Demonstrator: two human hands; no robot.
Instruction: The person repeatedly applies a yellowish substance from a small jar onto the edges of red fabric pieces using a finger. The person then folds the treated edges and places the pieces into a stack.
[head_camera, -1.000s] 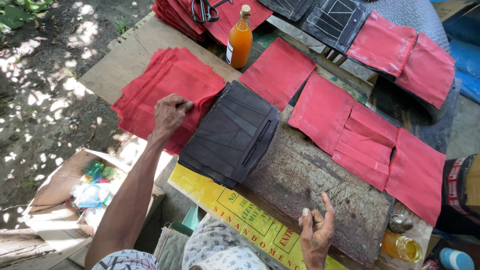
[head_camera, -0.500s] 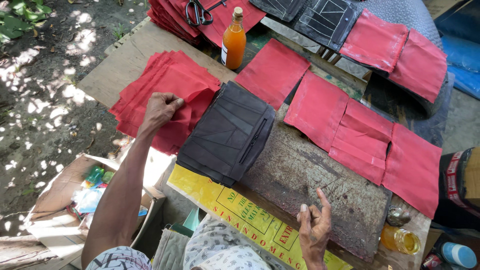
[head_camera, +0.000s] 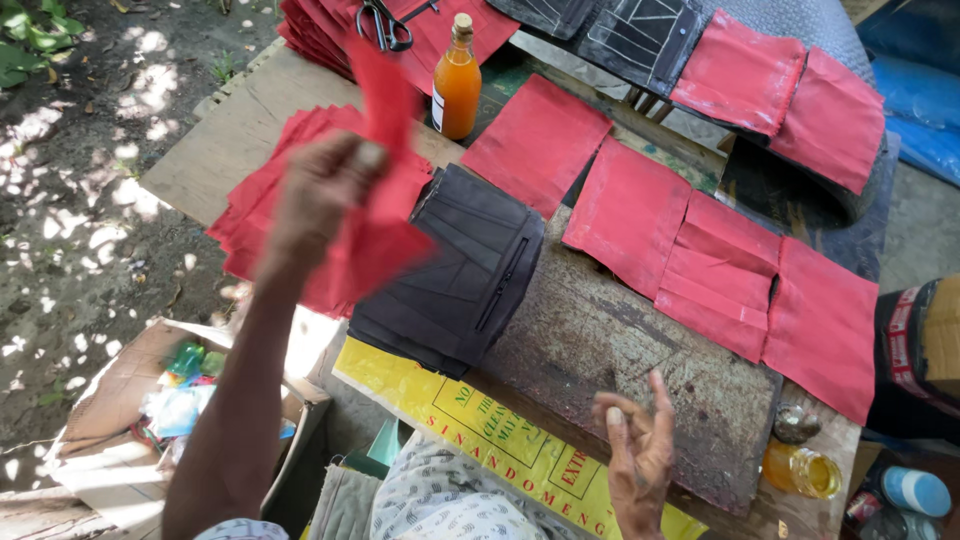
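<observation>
A thin red sheet (head_camera: 385, 215) is pinched at its upper edge by the left hand (head_camera: 325, 190) and hangs limp above the red stack (head_camera: 262, 205) on the counter (head_camera: 620, 340); it is judged light, floppy, best gripped by an edge. The right hand (head_camera: 637, 462) is held loosely open, empty.

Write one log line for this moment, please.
left hand: lifts red fabric piece | right hand: empty, above worn board | black fabric stack: on table

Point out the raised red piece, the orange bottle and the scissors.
Raised red piece (head_camera: 385, 215), head view: middle of the blurred sheet in the left hand (head_camera: 325, 190).
Orange bottle (head_camera: 457, 95), head view: its body.
Scissors (head_camera: 385, 22), head view: the handles.
</observation>
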